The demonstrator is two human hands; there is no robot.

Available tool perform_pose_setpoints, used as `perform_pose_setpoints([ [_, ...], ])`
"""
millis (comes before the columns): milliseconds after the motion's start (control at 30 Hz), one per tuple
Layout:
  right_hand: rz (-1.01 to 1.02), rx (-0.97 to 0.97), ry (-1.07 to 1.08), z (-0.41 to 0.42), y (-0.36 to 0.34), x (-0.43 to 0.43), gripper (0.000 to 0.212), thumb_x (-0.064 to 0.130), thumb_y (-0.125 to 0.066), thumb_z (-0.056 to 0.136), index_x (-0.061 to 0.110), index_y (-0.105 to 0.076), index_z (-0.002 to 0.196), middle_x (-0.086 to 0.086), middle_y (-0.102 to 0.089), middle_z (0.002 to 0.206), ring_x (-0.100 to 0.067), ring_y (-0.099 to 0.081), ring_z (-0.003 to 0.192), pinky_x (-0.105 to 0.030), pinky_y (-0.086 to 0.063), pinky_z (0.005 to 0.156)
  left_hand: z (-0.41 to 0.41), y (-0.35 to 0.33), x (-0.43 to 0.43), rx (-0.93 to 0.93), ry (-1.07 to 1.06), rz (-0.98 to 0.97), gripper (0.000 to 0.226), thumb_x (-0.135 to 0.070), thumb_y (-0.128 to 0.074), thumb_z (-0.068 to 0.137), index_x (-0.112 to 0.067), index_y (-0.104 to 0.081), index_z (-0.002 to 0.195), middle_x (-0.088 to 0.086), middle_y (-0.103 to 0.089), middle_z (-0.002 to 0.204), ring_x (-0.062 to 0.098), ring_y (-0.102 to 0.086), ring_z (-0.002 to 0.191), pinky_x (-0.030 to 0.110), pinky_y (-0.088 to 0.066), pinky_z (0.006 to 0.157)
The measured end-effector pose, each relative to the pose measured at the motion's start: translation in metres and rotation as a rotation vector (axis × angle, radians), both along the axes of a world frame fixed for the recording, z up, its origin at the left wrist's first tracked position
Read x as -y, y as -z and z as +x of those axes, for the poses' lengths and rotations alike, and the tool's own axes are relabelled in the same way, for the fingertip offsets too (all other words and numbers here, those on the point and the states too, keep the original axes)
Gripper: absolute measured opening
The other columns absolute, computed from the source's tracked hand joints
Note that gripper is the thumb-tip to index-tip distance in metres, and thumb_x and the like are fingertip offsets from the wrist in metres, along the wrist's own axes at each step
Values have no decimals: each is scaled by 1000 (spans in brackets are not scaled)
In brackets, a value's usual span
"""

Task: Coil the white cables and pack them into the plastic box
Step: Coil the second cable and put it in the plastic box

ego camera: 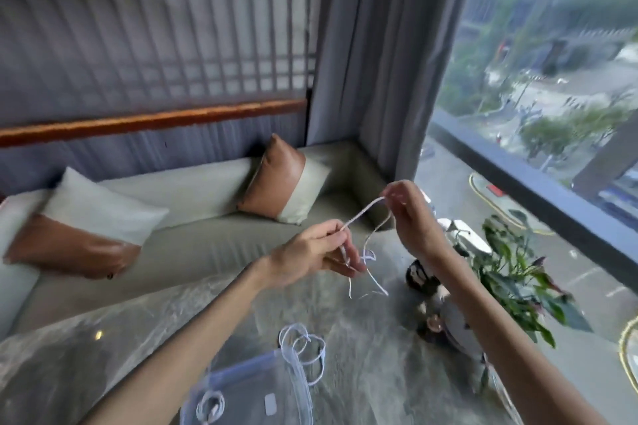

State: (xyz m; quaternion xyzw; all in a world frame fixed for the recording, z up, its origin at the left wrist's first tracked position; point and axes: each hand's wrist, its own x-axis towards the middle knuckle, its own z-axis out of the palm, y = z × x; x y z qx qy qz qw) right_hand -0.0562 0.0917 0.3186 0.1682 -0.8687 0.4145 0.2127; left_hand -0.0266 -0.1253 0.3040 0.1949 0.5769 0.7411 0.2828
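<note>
Head cam, looks fwd-down, close over table (362,373) — one view

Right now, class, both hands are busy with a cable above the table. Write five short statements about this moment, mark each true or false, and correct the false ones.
1. Both hands pinch the same white cable in the air. True.
2. The right hand is lower than the left hand. False: the right hand is higher in the view.
3. The clear plastic box is empty. False: a coiled white cable lies inside it.
4. A loose cable loop lies on the table by the far corner of the box. True.
5. The potted plant stands left of the box. False: it stands to the right, near the window.
</note>
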Motion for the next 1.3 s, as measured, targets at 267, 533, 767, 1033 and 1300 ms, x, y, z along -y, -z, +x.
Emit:
perform_pose_setpoints([
  [267, -431, -91, -189, 20, -128, 3, 15, 13, -54, 99, 26, -59, 92, 1, -64, 74, -14, -56, 60, -22, -49, 57, 34, -138, -34, -201, 145, 264, 17, -13, -46, 98, -3, -59, 104, 2, -46, 64, 17, -49, 59, 29, -49, 65],
  [533, 107, 184, -368, 69, -113, 11, 17, 31, -53, 100, 24, -65, 90, 4, -61, 62, -1, -50, 51, -20, -42, 52, -13, -196, -64, -653, -721, -75, 28, 9, -31, 100, 10, -54, 115, 7, -59, 74, 15, -56, 64, 24, -45, 65],
  [767, 467, -314, -83, 92, -176, -54, 20, 35, -51, 98, 31, -70, 100, 9, -73, 91, -21, -69, 83, -40, -54, 66, 17, -155, -87, -706, -478, -162, 23, -15, -43, 98, -4, -61, 106, -6, -49, 66, 9, -42, 61, 16, -38, 61],
  [1033, 195, -498, -54, 53, -201, -102, 11, 43, -69, 84, 36, -75, 80, 11, -70, 79, -14, -65, 75, -37, -51, 60, 61, -137, -149, -787, -517, -38, 31, -20, -32, 100, -7, -59, 109, -4, -44, 67, 9, -38, 63, 18, -32, 67],
  [1300, -395, 335, -543, 16, -134, -62, 40, 16, -50, 99, -9, -52, 68, -2, -50, 51, -9, -42, 47, -17, -33, 43, 52, -169, -163, -484, -415, 351, 34, -5, -35, 99, 0, -54, 126, 7, -65, 86, 15, -57, 72, 21, -45, 69],
])
